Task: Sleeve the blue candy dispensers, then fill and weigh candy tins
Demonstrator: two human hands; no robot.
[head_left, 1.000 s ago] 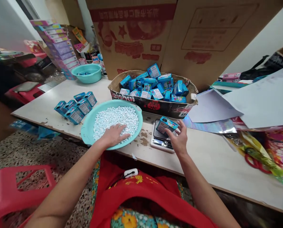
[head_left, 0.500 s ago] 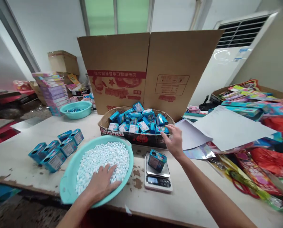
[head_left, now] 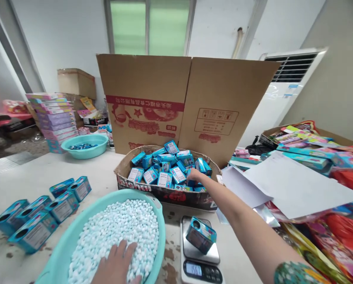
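My left hand (head_left: 117,262) lies with spread fingers on small white and pale-blue candies (head_left: 121,219) in a turquoise basin (head_left: 160,240). My right hand (head_left: 196,176) reaches into a low cardboard tray (head_left: 164,199) of small blue boxes (head_left: 165,179). Its fingers point down among the boxes and are mostly hidden, so their grip does not show. Below that arm, one blue box (head_left: 200,235) with a round hole in its top stands on a digital scale (head_left: 201,272); the lit display seems to read 1567.
Several blue boxes with holes (head_left: 34,230) stand at the left. A smaller turquoise basin (head_left: 86,152) holds dark blue pieces farther back. A large carton (head_left: 147,79) rises behind the tray. Paper sheets (head_left: 297,181) and colourful packaging (head_left: 327,244) cover the right side.
My right hand has gone from raised and open beside the tray to down among the blue boxes. The view has shifted nearer; my left hand stays on the candies.
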